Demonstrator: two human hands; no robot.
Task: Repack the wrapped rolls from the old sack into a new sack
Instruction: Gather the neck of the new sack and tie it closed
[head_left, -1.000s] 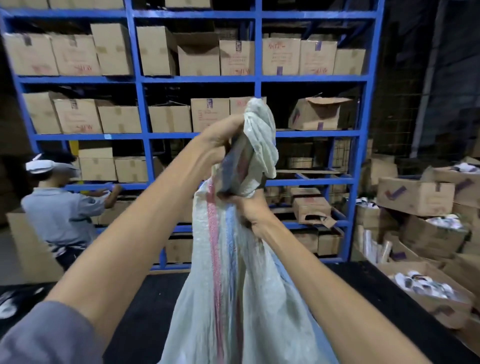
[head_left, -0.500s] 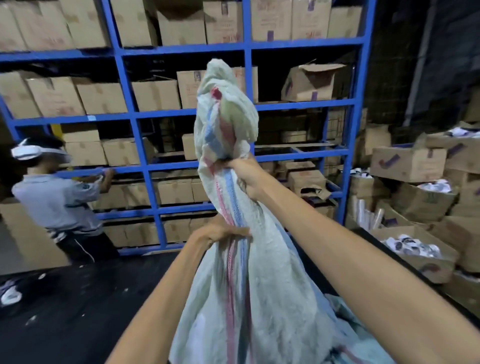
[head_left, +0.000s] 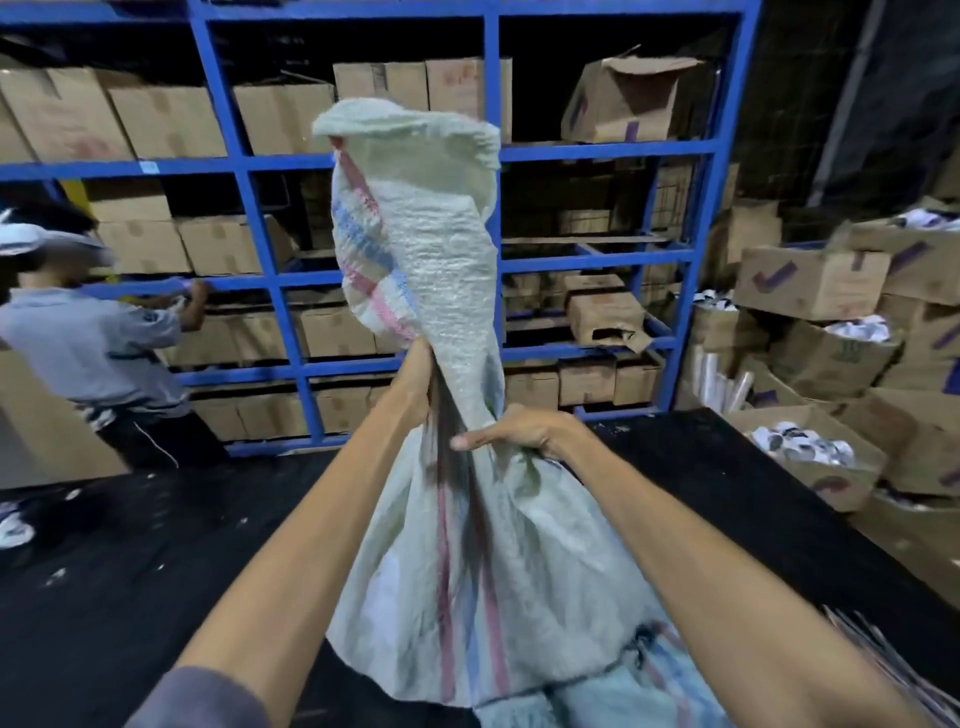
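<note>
We've got the woven sack (head_left: 457, 545) standing on the black tabletop (head_left: 727, 493), left hand (head_left: 415, 384) and right hand (head_left: 519, 434) both clamped around its bunched neck, loose top flopping above.

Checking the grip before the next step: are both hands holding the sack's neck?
Yes, the left hand and right hand both grip the bunched neck of the sack.

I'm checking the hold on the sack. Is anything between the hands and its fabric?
Nothing visible. Both hands grip the woven sack directly at its gathered neck: the left hand a little higher on the left side, the right hand just below on the right. The loose top flares above them.
</note>
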